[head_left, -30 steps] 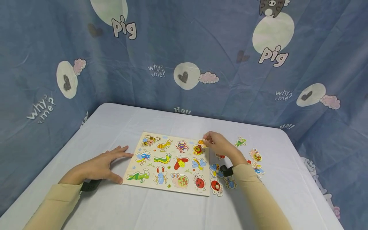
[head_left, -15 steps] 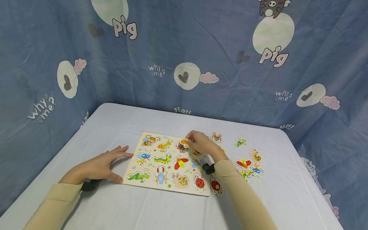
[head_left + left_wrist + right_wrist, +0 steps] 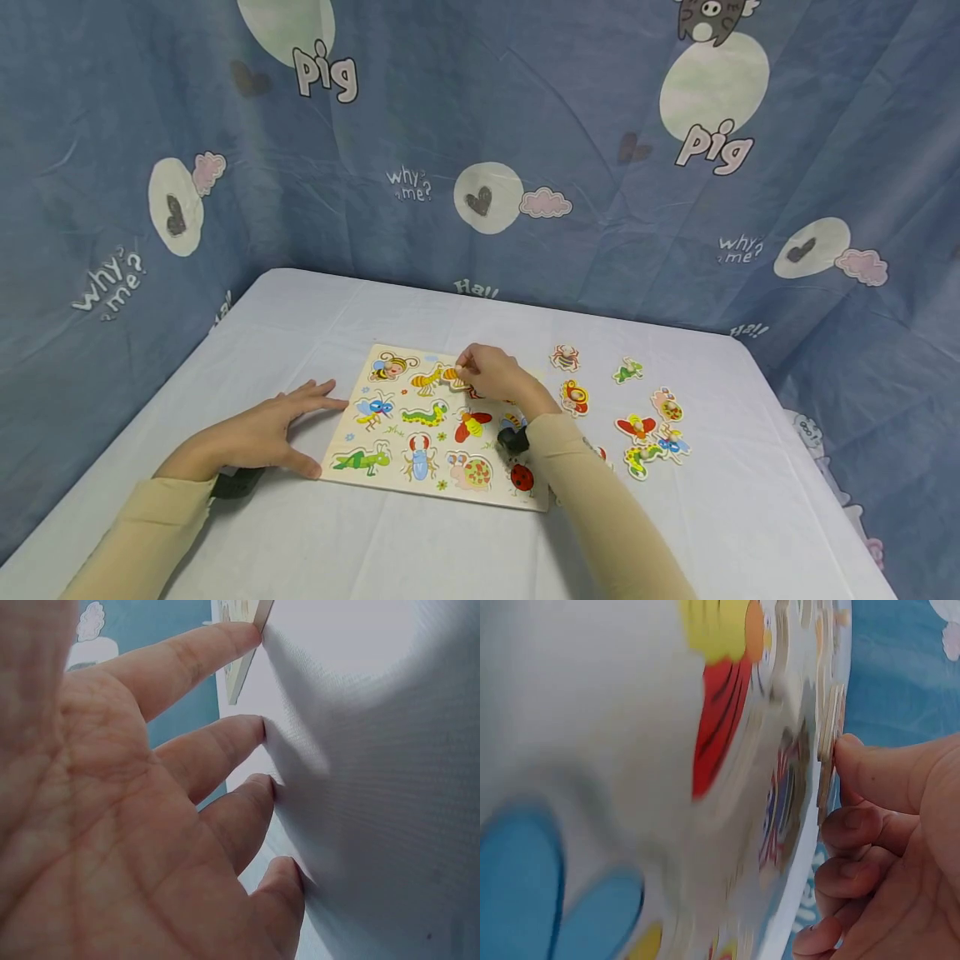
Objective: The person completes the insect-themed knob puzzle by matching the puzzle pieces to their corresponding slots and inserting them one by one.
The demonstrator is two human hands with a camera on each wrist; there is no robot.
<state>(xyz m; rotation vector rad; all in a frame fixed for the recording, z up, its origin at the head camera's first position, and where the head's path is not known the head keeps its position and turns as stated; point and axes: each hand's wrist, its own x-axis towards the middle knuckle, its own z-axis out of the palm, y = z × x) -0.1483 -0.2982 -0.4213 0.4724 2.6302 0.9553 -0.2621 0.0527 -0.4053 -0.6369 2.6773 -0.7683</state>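
Note:
A wooden peg puzzle board (image 3: 390, 429) printed with insects lies on the white table. My right hand (image 3: 491, 375) pinches an orange-and-yellow striped insect puzzle piece (image 3: 453, 377) above the board's back row, just right of the printed yellow ant. In the right wrist view the piece (image 3: 829, 735) appears edge-on at thumb and fingertips. My left hand (image 3: 258, 429) lies with fingers spread at the board's left side; in the left wrist view its index fingertip (image 3: 244, 634) touches the board's edge. The right hand and forearm hide part of the board's right side.
Right of the board lie loose pieces: a spider (image 3: 565, 358), a snail (image 3: 574, 397), a green grasshopper (image 3: 628, 370) and several others. A red-winged insect (image 3: 636, 427), a caterpillar (image 3: 641, 459) and a blue mosquito (image 3: 672, 442) sit close together. Patterned blue cloth (image 3: 600, 250) hangs behind.
The right hand has carried the striped piece leftward across the board's back row, from the right corner towards the printed ant. The left hand has stayed in place.

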